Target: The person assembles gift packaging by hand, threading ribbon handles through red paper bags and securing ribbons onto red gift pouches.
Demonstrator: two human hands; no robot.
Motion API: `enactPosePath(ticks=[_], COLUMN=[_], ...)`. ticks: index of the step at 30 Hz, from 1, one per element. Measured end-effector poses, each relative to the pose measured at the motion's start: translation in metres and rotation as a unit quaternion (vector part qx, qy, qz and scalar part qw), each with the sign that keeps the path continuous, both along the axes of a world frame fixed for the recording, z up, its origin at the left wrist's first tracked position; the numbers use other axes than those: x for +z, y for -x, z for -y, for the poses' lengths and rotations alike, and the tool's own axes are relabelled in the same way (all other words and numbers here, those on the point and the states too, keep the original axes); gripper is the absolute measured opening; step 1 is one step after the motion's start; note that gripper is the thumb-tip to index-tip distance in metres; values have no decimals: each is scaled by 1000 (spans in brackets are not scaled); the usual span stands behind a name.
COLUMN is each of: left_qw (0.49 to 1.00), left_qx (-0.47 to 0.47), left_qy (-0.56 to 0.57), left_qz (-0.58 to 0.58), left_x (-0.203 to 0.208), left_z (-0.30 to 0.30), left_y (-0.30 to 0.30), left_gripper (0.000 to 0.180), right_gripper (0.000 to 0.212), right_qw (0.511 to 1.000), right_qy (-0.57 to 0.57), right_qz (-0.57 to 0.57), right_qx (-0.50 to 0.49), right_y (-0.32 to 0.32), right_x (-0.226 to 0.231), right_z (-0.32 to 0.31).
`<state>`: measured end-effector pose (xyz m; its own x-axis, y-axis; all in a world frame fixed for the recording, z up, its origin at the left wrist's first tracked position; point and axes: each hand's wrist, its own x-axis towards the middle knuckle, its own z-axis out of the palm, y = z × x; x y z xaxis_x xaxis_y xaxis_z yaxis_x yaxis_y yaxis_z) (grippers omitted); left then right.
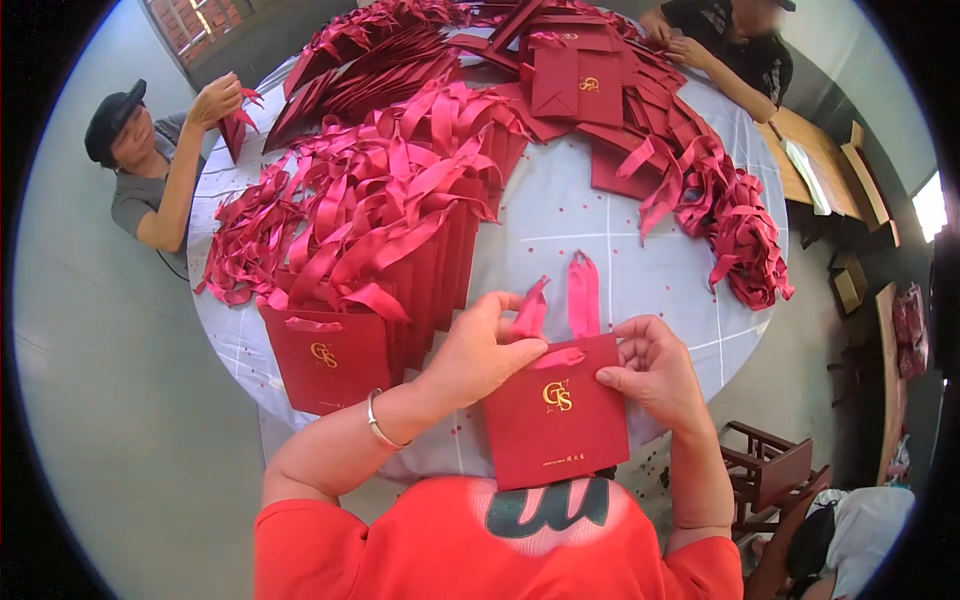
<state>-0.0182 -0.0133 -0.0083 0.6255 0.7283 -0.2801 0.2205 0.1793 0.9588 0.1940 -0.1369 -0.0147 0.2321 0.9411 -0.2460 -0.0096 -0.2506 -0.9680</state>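
Note:
A small red paper gift bag (560,435) with gold printing is held upright at the table's near edge, in front of my red shirt. My left hand (480,350) is closed at its upper left corner, thumb on the front, beside a short pink ribbon loop (530,310). On the opposite side, my right hand (655,375) pinches the upper right edge between thumb and fingers. A taller pink ribbon handle (583,295) stands up from the bag's top. More ribbon lies across the bag's upper front.
Left of my hands stands a row of matching bags (330,360) topped with pink ribbons (400,200). Flat red bags (560,80) pile up farther back; loose ribbons (750,240) heap at right. Co-workers sit at far left (150,170) and far right (735,50). A wooden stool (768,465) stands lower right.

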Motion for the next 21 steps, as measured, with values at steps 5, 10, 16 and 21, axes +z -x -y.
enactPosePath(ticks=[5,10,16,21], left_qw=[995,994,975,958], left_qx=[33,20,40,67], left_qy=[59,71,101,143], left_qz=[75,76,193,239], left_x=[5,9,8,7], left_z=[-5,-7,-10,-12], left_y=[2,6,8,9], left_gripper=[26,19,27,31], right_gripper=[44,36,42,43], right_qw=[998,996,995,995], right_qy=[16,20,4,-12], right_qz=[-51,28,42,30], right_qx=[21,79,96,94], right_y=[-5,-3,-6,0], right_x=[2,4,-3,5], right_z=[2,3,6,5])
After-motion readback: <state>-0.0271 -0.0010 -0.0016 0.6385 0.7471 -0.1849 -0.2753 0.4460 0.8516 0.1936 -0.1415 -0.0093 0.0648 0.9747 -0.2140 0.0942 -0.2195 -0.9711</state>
